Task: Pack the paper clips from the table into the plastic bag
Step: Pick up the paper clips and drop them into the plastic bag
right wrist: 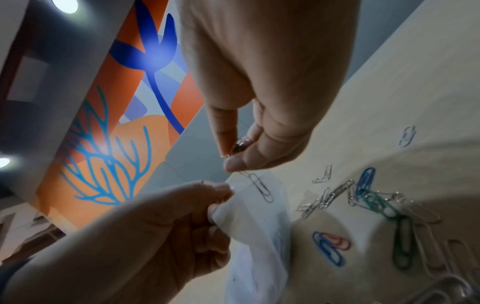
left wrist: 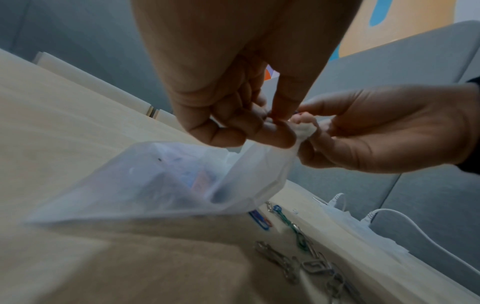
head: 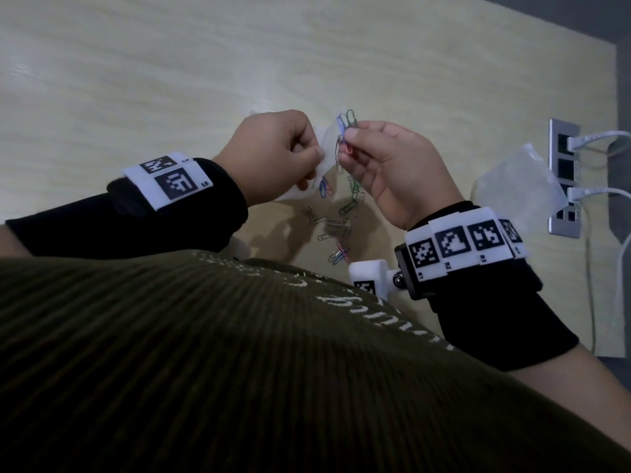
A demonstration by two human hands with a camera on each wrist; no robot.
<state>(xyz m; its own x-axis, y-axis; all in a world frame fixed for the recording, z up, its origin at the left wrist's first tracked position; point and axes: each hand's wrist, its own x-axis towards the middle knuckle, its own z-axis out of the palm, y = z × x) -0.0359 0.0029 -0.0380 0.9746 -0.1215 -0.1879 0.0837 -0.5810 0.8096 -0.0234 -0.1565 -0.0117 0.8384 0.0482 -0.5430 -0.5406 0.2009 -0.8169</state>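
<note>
A: Paper clips, where are they?

B: Most lie scattered on the desk [head: 205,70] as loose clips [head: 336,227], in front of the person. The plastic bag [left wrist: 161,179] hangs above the desk, its mouth pinched in the left hand [head: 273,155]. The right hand [head: 389,165] pinches a bunch of clips [head: 345,131] at the bag's mouth, with a linked chain [right wrist: 259,187] dangling from its fingers.

A: What could go wrong?

B: Going from biggest to smallest, I'd judge: the bag's mouth looks narrow and bunched, so the clips may catch on the rim and spill back. The chain could swing outside the opening. And 1 stray clip [right wrist: 407,136] sits well apart from the rest, easy to miss.
</note>
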